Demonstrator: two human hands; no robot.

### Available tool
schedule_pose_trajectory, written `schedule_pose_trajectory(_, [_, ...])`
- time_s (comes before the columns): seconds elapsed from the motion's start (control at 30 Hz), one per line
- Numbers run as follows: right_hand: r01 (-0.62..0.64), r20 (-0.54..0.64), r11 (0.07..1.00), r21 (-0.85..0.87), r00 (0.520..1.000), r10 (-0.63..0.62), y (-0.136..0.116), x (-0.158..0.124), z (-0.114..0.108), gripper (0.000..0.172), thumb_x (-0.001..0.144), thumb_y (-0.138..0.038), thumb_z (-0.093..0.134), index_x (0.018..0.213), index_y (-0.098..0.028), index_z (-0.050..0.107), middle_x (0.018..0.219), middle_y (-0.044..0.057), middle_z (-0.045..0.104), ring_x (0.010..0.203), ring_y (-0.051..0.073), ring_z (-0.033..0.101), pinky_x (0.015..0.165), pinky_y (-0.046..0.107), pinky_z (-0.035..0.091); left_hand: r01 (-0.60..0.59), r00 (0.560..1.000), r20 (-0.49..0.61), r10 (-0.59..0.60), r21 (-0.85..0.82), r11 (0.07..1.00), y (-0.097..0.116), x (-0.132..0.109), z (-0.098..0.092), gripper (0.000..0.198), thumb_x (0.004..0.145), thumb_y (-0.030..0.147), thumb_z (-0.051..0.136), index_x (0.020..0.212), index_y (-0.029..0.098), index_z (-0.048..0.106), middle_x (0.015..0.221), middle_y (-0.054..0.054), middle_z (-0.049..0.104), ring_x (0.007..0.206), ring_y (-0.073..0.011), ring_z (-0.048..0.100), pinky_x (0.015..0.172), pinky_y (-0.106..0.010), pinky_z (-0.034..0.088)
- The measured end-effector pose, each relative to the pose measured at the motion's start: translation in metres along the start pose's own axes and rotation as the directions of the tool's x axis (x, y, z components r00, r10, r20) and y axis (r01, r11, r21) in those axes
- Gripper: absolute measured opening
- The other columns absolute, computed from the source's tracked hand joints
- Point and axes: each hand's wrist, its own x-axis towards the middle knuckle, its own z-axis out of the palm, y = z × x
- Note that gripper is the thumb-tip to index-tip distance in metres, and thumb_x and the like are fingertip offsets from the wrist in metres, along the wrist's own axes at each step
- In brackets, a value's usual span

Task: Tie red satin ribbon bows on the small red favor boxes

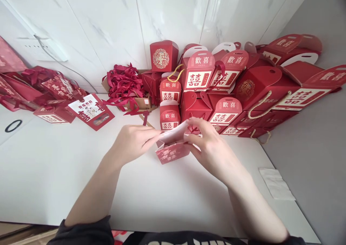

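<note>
The left hand (135, 144) and the right hand (208, 144) are grasping a small box (174, 154), fingertips pinching opposite ends of its raised flap. The box is sitting around mid-table, just in front of the stacked boxes (198, 75); whether its base is touching the table (146, 201) I cannot tell. Its top is gaping, its pale inside showing above a red card front with light lettering.

Smooth white tabletop is stretching between the forearms to the near edge, leaving elbow room there. Toward the back edge, room is narrowing: the stacks are crowding from the middle to the back right, their glossy red sides, square white panels and rounded, slotted tops pressing together. Twisted cream rope handles (259, 108) are looping off some of them. A white sheet (275, 183) is lying at the right edge, by the grey wall (313, 129).

Left of the stacks, satiny ribbons (123, 81) are spilling over a brown carton (143, 102). A windowed packet (93, 111) is leaning forward beside the red pile (51, 90) near the back left corner. A black ring (13, 126) is marking the surface near the left side.
</note>
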Motion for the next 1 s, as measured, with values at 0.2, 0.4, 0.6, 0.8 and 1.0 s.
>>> schedule_pose_trajectory(0.2, [0.035, 0.142, 0.999, 0.025, 0.989, -0.038, 0.013, 0.012, 0.02, 0.016, 0.092, -0.01, 0.052, 0.095, -0.017, 0.067, 0.132, 0.015, 0.055, 0.114, 0.027, 0.058, 0.089, 0.044, 0.053, 0.044, 0.992, 0.121, -0.046, 0.019, 0.999, -0.011, 0.002, 0.012, 0.028, 0.096, 0.024, 0.047, 0.082, 0.023, 0.071, 0.063, 0.005, 0.069, 0.048, -0.0098, 0.057, 0.05, -0.023, 0.039])
schedule_pose_trajectory(0.4, [0.262, -0.048, 0.963, -0.07, 0.963, -0.265, -0.009, -0.003, -0.012, 0.018, 0.095, -0.011, 0.05, 0.091, -0.016, 0.067, 0.119, 0.012, 0.063, 0.105, 0.023, 0.058, 0.087, 0.038, 0.048, -0.05, 0.928, -0.365, 0.069, 0.06, 0.997, 0.011, -0.003, -0.011, 0.016, 0.081, 0.018, 0.07, 0.096, 0.025, 0.072, 0.077, 0.002, 0.075, 0.069, -0.0146, 0.068, 0.067, -0.026, 0.053])
schedule_pose_trajectory(0.6, [0.316, -0.198, 0.949, -0.01, 0.929, -0.312, -0.02, -0.014, -0.028, 0.018, 0.094, -0.011, 0.053, 0.089, -0.019, 0.068, 0.12, 0.008, 0.065, 0.108, 0.02, 0.058, 0.088, 0.035, 0.047, -0.019, 0.892, -0.452, -0.022, -0.087, 0.996, 0.024, -0.008, -0.024, 0.026, 0.085, 0.015, 0.067, 0.105, 0.03, 0.072, 0.091, 0.005, 0.077, 0.076, -0.0121, 0.072, 0.069, -0.022, 0.058])
schedule_pose_trajectory(0.8, [0.308, -0.2, 0.95, -0.049, 0.929, -0.311, -0.02, -0.015, -0.028, 0.017, 0.093, -0.011, 0.055, 0.091, -0.019, 0.069, 0.123, 0.009, 0.065, 0.11, 0.022, 0.058, 0.089, 0.037, 0.049, -0.009, 0.885, -0.465, 0.003, -0.011, 1.0, 0.023, -0.012, -0.022, 0.028, 0.086, 0.017, 0.066, 0.11, 0.032, 0.071, 0.095, 0.006, 0.077, 0.077, -0.0129, 0.074, 0.071, -0.022, 0.06])
schedule_pose_trajectory(1.0, [0.279, -0.27, 0.956, -0.096, 0.917, -0.295, -0.028, -0.011, -0.022, 0.02, 0.092, -0.011, 0.056, 0.106, -0.02, 0.066, 0.132, 0.008, 0.061, 0.121, 0.023, 0.054, 0.108, 0.042, 0.043, 0.04, 0.897, -0.442, 0.012, 0.106, 0.994, 0.026, -0.01, -0.025, 0.028, 0.087, 0.017, 0.066, 0.111, 0.031, 0.07, 0.092, 0.006, 0.077, 0.075, -0.0137, 0.074, 0.071, -0.022, 0.059])
